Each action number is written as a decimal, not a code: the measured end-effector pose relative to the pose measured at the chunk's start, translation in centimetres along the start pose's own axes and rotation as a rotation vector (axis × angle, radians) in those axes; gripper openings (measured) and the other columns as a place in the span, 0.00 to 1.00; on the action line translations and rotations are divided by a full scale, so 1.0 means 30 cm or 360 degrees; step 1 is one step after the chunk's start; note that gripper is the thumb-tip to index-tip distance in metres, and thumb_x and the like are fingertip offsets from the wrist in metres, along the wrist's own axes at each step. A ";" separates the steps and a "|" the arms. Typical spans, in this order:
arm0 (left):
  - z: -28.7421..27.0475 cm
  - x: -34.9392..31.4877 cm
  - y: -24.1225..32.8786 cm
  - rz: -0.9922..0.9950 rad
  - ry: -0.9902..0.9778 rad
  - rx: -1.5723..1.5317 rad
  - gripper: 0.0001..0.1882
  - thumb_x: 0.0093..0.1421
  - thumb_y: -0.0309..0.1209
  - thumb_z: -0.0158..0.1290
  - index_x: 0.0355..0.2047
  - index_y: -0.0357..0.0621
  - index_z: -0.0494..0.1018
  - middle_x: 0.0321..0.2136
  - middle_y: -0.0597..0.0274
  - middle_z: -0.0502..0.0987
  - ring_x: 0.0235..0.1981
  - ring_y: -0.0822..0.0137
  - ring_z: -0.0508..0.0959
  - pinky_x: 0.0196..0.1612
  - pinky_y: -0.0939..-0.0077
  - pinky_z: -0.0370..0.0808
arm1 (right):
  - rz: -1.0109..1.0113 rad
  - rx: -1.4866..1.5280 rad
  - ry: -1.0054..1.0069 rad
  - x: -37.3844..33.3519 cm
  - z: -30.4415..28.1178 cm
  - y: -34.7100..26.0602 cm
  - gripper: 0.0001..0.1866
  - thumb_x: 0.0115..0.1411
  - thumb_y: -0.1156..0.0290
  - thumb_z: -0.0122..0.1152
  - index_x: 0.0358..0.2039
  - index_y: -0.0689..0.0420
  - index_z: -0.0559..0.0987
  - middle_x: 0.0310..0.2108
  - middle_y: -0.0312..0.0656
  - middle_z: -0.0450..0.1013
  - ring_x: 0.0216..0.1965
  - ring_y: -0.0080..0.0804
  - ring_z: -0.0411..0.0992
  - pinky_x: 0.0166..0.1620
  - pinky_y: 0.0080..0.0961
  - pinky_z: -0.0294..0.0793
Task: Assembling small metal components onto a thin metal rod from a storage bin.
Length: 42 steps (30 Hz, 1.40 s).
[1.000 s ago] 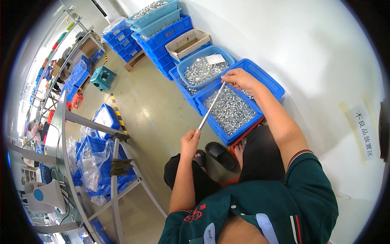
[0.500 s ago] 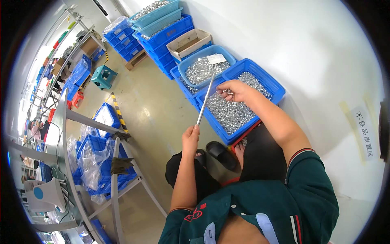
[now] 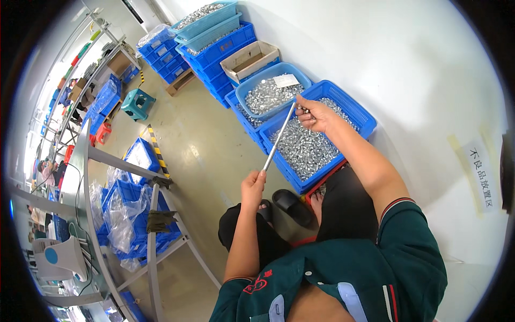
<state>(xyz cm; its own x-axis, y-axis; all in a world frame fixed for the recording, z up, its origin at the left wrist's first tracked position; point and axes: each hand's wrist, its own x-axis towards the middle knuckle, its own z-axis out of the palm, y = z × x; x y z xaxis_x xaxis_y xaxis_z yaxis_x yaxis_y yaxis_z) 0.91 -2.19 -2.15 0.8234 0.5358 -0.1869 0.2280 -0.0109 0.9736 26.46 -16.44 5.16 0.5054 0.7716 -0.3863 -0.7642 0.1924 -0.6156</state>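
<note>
My left hand (image 3: 253,189) is closed around the lower end of a thin silvery metal rod (image 3: 279,137), which slants up and away to the right. The rod's far end reaches the fingertips of my right hand (image 3: 317,115). Its fingers are curled, with a few small shiny metal parts (image 3: 304,111) showing between them; their exact kind is too small to make out. Right below that hand stands a blue plastic crate (image 3: 360,109) filled with loose small metal parts (image 3: 307,153) of the same silvery look.
Behind the crate, a light blue basin (image 3: 242,95) holds more metal parts and a paper slip (image 3: 286,80). Farther back are an open carton (image 3: 236,64) and stacked blue crates (image 3: 214,58). A metal-framed table (image 3: 153,252) stands at left, a white wall (image 3: 418,102) at right.
The rod's far end has swung right and slightly nearer, meeting my right fingertips. My right hand has shifted a little right and turned its fingers upward. My left hand has lowered slightly.
</note>
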 end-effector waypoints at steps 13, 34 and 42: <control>0.006 -0.008 0.011 0.0014 -0.0024 0.0064 0.17 0.59 0.38 0.48 0.17 0.43 0.64 0.11 0.77 0.57 0.13 0.83 0.54 0.16 0.84 0.50 | -0.0402 -0.0458 0.0130 -0.003 0.010 0.003 0.15 0.54 0.58 0.57 0.25 0.57 0.70 0.15 0.32 0.59 0.12 0.15 0.53 0.12 0.12 0.48; -0.006 -0.007 0.009 0.0079 0.0031 0.0161 0.17 0.59 0.38 0.47 0.17 0.43 0.64 0.12 0.76 0.57 0.14 0.82 0.55 0.16 0.84 0.51 | -0.0448 -0.0752 0.0034 -0.021 0.024 -0.028 0.09 0.53 0.70 0.58 0.31 0.61 0.72 0.20 0.32 0.65 0.12 0.12 0.54 0.12 0.09 0.47; 0.011 0.001 -0.006 0.0065 0.0017 0.0032 0.16 0.59 0.38 0.47 0.18 0.44 0.64 0.11 0.77 0.57 0.13 0.83 0.55 0.16 0.85 0.50 | -0.0556 -0.1285 0.0256 -0.025 0.083 0.028 0.15 0.50 0.61 0.62 0.24 0.59 0.71 0.17 0.31 0.62 0.12 0.13 0.54 0.13 0.13 0.46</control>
<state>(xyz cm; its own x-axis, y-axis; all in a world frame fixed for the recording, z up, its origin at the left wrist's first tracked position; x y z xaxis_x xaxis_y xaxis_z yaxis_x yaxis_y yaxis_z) 1.07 -2.45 -2.39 0.8266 0.5437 -0.1453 0.2047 -0.0500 0.9775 24.44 -15.34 6.64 0.7528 0.6431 -0.1406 -0.0718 -0.1321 -0.9886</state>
